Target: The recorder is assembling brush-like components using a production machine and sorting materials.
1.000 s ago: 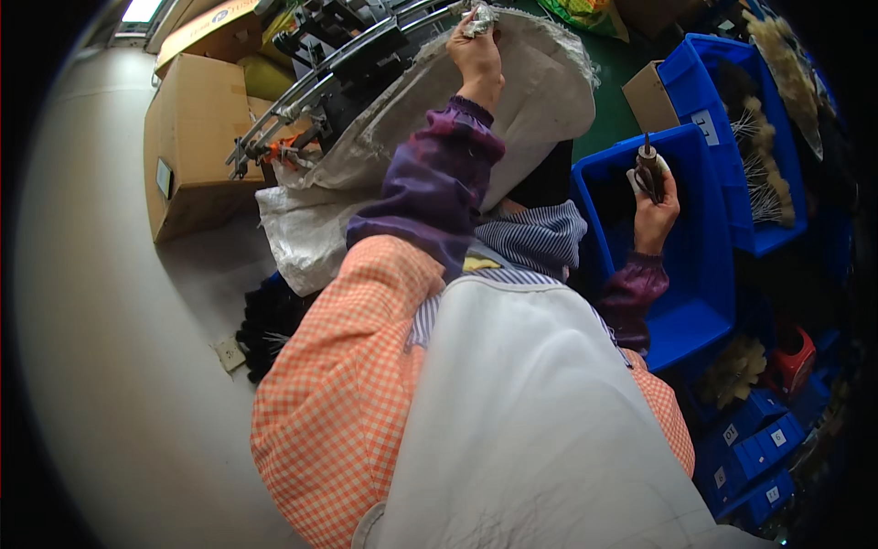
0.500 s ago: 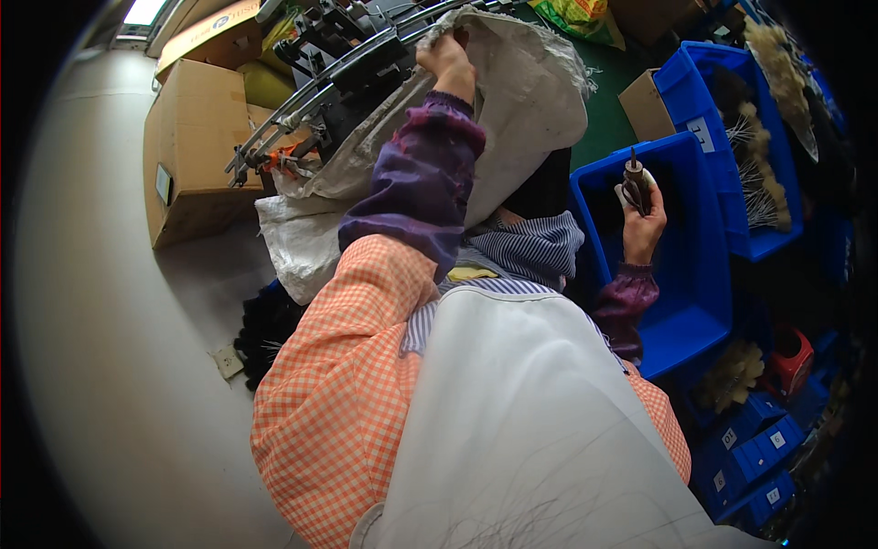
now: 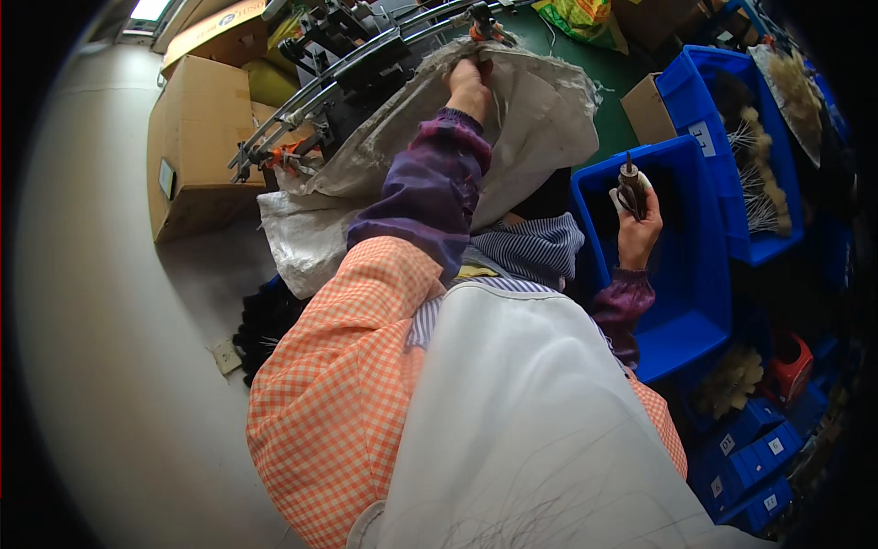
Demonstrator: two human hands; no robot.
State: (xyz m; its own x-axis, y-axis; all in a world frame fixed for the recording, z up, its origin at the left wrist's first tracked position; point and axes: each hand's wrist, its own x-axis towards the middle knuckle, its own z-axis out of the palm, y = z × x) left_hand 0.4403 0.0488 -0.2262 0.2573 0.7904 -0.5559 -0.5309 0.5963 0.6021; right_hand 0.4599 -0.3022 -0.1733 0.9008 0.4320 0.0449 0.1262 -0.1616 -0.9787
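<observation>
A worn off-white woven sheet, like sacking (image 3: pixel 540 101), hangs over my lap and up toward a metal rail frame. My left hand (image 3: pixel 468 87) is closed on its upper part just below the rail, with the fingertips partly hidden. In my right hand (image 3: pixel 638 233) is a brown-handled tool with a thin pointed tip (image 3: pixel 630 186), held upright with the point up; its exact kind is unclear. Something white covers part of a finger or thumb on that hand. The right hand is above the open blue bin (image 3: pixel 686 302), apart from the sheet.
Black rails (image 3: pixel 366 59) with orange clamps run along the far side. Cardboard boxes (image 3: pixel 197 137) stand by the white wall at left. A second blue bin (image 3: pixel 768 242) holds fluffy tan pieces and white bristles. Small blue bins (image 3: pixel 754 457) and a red object (image 3: pixel 790 366) lie lower right.
My left hand has moved right along the rail, drawing the sheet's upper edge with it. An orange clamp now shows above that hand. My right hand has shifted slightly left, still holding the tool.
</observation>
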